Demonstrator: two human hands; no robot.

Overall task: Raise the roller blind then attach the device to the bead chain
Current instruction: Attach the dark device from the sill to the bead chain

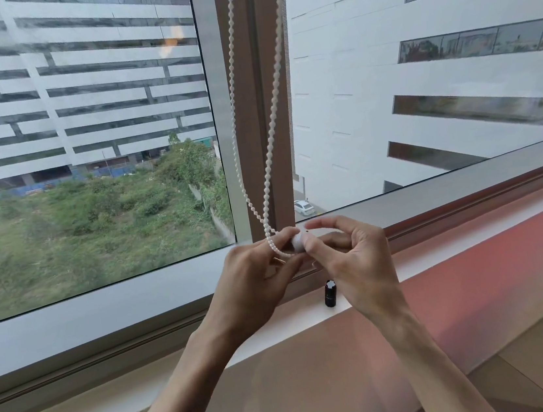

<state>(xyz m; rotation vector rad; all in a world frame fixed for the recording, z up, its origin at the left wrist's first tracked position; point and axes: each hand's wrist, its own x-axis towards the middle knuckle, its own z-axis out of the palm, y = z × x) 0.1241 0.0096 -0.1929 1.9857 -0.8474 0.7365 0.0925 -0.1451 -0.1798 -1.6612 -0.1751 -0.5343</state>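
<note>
From left to right, my left hand (255, 276) pinches the bead chain (269, 158) loop's bottom while my right hand (348, 258) grips the small white device (298, 242) against it above the sill (175, 323); I judge slack beads could slip free.

Single view, worn on the head. Looked forward and down from just behind both forearms, close in, toward a window sill (311, 317) and panes beyond. Wide-angle, with straight frame lines bowed. Brown mullion (247, 106) stood at 12 o'clock; left hand (255, 276) and right hand (351, 257) sat just below centre, at 6 o'clock of the mullion. Forearms entered from 6 o'clock. Outer buildings filled 10 and 2 o'clock.
</note>
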